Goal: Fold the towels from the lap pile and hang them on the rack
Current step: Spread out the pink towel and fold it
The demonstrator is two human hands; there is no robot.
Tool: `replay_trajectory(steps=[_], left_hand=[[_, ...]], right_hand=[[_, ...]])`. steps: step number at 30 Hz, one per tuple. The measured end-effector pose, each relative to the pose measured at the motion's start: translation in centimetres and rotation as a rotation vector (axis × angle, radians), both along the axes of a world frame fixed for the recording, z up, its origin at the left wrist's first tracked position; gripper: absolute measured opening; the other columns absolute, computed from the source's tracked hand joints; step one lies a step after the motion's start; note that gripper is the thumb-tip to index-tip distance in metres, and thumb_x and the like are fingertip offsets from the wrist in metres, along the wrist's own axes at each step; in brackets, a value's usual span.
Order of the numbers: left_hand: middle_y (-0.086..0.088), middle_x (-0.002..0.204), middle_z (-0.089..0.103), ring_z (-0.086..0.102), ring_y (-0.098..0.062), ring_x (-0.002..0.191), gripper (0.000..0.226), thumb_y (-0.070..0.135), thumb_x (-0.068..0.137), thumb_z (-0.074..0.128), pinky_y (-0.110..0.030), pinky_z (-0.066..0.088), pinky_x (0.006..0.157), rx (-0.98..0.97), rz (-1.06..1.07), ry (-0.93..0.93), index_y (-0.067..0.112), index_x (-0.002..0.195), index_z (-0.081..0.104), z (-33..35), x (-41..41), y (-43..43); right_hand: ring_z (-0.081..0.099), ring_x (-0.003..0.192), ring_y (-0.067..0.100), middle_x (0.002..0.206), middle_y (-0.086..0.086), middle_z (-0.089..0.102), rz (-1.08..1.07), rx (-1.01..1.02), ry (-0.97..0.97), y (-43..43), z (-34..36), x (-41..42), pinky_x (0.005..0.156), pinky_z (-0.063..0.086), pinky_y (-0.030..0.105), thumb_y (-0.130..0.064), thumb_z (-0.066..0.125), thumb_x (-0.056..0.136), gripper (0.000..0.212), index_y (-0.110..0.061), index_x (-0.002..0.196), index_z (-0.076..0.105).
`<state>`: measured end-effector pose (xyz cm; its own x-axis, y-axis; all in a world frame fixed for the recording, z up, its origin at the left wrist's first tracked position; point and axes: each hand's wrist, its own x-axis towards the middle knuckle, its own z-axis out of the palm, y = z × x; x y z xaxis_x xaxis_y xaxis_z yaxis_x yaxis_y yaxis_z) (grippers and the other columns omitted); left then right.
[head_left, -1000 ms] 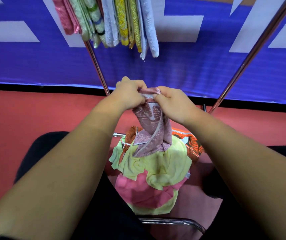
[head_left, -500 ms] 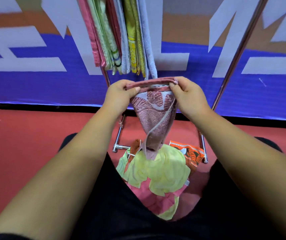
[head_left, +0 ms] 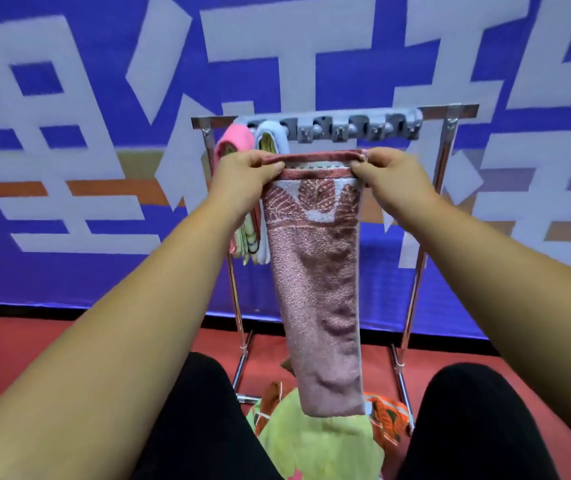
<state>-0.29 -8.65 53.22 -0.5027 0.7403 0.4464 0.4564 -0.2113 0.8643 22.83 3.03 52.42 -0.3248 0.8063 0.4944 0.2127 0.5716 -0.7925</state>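
Note:
A dusty-pink patterned towel (head_left: 318, 292) hangs folded in a long strip in front of me. My left hand (head_left: 242, 174) pinches its top left corner and my right hand (head_left: 391, 171) pinches its top right corner, stretching the top edge flat. Behind it stands the metal rack (head_left: 446, 154), its top bar just above my hands. Several folded towels (head_left: 242, 140) hang at the rack's left end, partly hidden by my left hand. The lap pile (head_left: 315, 445) of yellow-green and orange towels lies between my knees, under the hanging towel's lower end.
A grey clip bar (head_left: 353, 128) runs along the rack's top, right of the hung towels. A blue banner with large white characters (head_left: 69, 168) fills the wall behind. The floor (head_left: 17, 348) is red. The rack's feet (head_left: 246, 398) stand close to my knees.
Both hands have lifted the pink towel from the lap pile to the rack's top bar and spread its top edge apart. The towel now hangs straight. The view has tilted upward.

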Motion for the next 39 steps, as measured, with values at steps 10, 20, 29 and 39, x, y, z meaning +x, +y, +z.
replay_trajectory(steps=[10, 20, 29, 39], left_hand=[[-0.005, 0.076, 0.075, 0.067, -0.013, 0.063, 0.006, 0.014, 0.097, 0.076, -0.026, 0.058, 0.062, 0.101, -0.067, -0.042, 0.015, 0.093, 0.080, 10.5, 1.7, -2.4], [-0.009, 0.087, 0.075, 0.066, -0.015, 0.067, 0.027, 0.025, 0.097, 0.078, -0.023, 0.054, 0.055, 0.109, -0.117, -0.188, 0.004, 0.113, 0.078, 13.0, 0.6, -3.8], [-0.006, 0.065, 0.072, 0.066, -0.019, 0.053, 0.020, 0.024, 0.089, 0.085, -0.029, 0.055, 0.056, 0.027, 0.086, -0.253, 0.007, 0.089, 0.073, 12.0, 0.1, -3.1], [-0.015, 0.092, 0.081, 0.081, -0.034, 0.083, 0.019, 0.023, 0.078, 0.085, -0.046, 0.067, 0.069, 0.051, 0.142, -0.394, 0.009, 0.091, 0.080, 11.8, 1.8, -2.2]], right_hand=[[0.074, 0.076, 0.018, 0.096, 0.011, 0.080, 0.212, -0.118, 0.253, -2.3, 9.5, 0.4, 0.067, 0.062, 0.035, -0.036, 0.062, 0.107, 0.025, -0.016, 0.105, 0.076], [0.073, 0.074, 0.023, 0.093, 0.010, 0.080, 0.179, -0.100, 0.186, -3.6, 12.8, -0.1, 0.066, 0.066, 0.041, -0.047, 0.060, 0.106, 0.039, -0.011, 0.102, 0.075], [0.077, 0.075, 0.026, 0.090, 0.011, 0.081, 0.062, -0.163, 0.107, -3.7, 12.6, -2.2, 0.066, 0.067, 0.041, -0.041, 0.066, 0.102, 0.033, -0.012, 0.096, 0.080], [0.080, 0.080, 0.029, 0.095, 0.018, 0.080, 0.084, -0.304, 0.323, -4.8, 12.0, -3.6, 0.067, 0.068, 0.045, -0.025, 0.075, 0.091, 0.022, -0.003, 0.086, 0.076]])
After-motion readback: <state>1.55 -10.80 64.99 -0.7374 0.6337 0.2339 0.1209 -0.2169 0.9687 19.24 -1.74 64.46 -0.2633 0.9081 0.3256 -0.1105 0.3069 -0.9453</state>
